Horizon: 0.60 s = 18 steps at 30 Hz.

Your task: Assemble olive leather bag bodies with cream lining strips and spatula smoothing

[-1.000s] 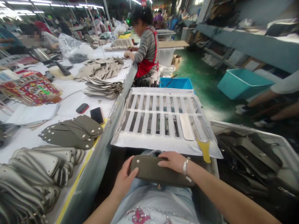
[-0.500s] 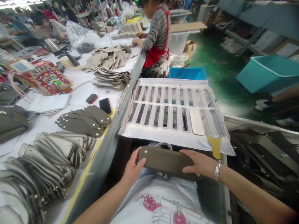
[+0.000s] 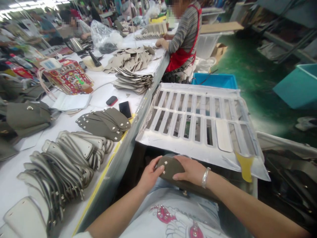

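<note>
One long white-topped table (image 3: pixel 11 177), along the left side, bearing stacked parts. One slatted white board (image 3: pixel 183 145), lying ahead of the lap, with a pale strip (image 3: pixel 223 135) and a yellow tool (image 3: pixel 245 167) on its nearer half. One pale-rimmed bin (image 3: pixel 284 138), to the right, holding dark pieces.

One row of pale-backed flaps (image 3: pixel 61 158), overlapping, on the near table. One fan of olive flaps (image 3: pixel 105 122), with light metal fittings, lying just beyond the row.

One olive-green piece (image 3: pixel 169 168), rounded at its left end, held just above the lap, near the board's front edge; its right part is largely covered by the arm.

Two hands, both on the piece. Left hand (image 3: pixel 150 175): pinching the rounded end, thumb on top, fingers round the far edge, their tips hidden. Right hand (image 3: pixel 192 172): closed over the upper face, thumb apart from the fingers; the underside cannot be seen.

One phone (image 3: pixel 125 109), on the table edge beyond the fan. One small diamond-shaped fitting (image 3: pixel 165 162), by the left thumb.

Step in hand, by judgement: steadying and shaping or checking the piece by touch. A next move would seem to call for a firm left pinch while the right palm slides along the face.
</note>
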Tool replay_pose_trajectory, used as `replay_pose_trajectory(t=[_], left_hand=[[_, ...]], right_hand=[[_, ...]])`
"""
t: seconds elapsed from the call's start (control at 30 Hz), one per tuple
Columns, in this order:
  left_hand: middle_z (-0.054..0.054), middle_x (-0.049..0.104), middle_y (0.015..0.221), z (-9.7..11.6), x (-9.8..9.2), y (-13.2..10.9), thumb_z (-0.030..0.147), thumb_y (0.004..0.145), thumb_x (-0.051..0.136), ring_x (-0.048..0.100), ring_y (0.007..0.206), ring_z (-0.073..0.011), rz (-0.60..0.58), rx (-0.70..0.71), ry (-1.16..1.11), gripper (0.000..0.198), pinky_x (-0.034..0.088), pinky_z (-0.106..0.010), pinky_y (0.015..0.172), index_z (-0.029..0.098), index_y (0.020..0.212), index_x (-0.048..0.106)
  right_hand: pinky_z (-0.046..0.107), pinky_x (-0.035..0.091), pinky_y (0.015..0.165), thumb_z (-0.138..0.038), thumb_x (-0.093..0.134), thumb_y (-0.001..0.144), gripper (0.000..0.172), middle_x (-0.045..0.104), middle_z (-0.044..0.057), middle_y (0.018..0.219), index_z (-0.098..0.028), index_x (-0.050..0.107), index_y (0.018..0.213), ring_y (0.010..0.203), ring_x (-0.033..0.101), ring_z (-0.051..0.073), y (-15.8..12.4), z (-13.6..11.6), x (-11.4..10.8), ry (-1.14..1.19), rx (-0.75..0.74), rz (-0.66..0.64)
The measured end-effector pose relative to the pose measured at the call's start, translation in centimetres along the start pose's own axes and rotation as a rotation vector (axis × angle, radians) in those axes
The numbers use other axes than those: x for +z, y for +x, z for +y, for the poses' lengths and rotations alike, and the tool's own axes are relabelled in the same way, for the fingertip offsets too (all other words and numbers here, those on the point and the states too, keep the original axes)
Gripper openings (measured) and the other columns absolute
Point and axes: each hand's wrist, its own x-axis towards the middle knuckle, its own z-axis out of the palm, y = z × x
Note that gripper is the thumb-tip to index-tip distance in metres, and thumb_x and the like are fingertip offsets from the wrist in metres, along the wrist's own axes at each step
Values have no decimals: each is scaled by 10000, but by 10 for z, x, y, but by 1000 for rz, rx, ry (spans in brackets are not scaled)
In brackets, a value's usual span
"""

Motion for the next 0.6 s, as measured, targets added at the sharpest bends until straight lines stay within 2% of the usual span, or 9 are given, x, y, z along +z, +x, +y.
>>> replay_pose_trajectory(t=[0.1, 0.23, 0.3, 0.5, 0.6], left_hand=[[-89, 482, 1326, -7, -7, 1, 477, 880, 411, 457, 1212, -228, -69, 31, -13, 506, 366, -407, 1039, 166, 1276, 461], [-105, 368, 1412, -21, -12, -3, 527, 781, 562, 379, 1274, -250, -164, 189, -5, 739, 309, -426, 1074, 176, 1378, 304], [-105, 361, 1415, -26, -11, -3, 512, 748, 613, 363, 1284, -259, -142, 215, 37, 780, 285, -444, 1083, 191, 1383, 293], [-111, 359, 1410, -33, -5, -4, 466, 800, 563, 340, 1295, -266, -61, 228, 72, 680, 247, -469, 1095, 202, 1374, 313], [-118, 358, 1406, -37, -1, -5, 407, 835, 529, 338, 1293, -268, -25, 236, 97, 616, 254, -468, 1091, 191, 1371, 317]], right_hand=[[419, 397, 914, -455, 672, 656, 648, 566, 137, 1160, -149, 499, 1200, 1041, 530, 294, 10, -9, 2, 6, -24, 5], [412, 406, 893, -425, 632, 704, 535, 586, 117, 1120, -163, 525, 1158, 1025, 534, 283, 17, -17, 2, 11, -55, -1], [420, 403, 899, -433, 618, 718, 521, 580, 114, 1136, -170, 529, 1160, 1034, 530, 284, 18, -19, 1, 11, -35, -8], [441, 391, 932, -456, 628, 715, 605, 562, 110, 1181, -178, 496, 1236, 1071, 515, 294, 22, -18, 1, 16, 20, -12], [432, 410, 921, -464, 592, 756, 508, 588, 81, 1153, -213, 539, 1195, 1046, 540, 276, 23, -18, 3, 20, 45, 25]])
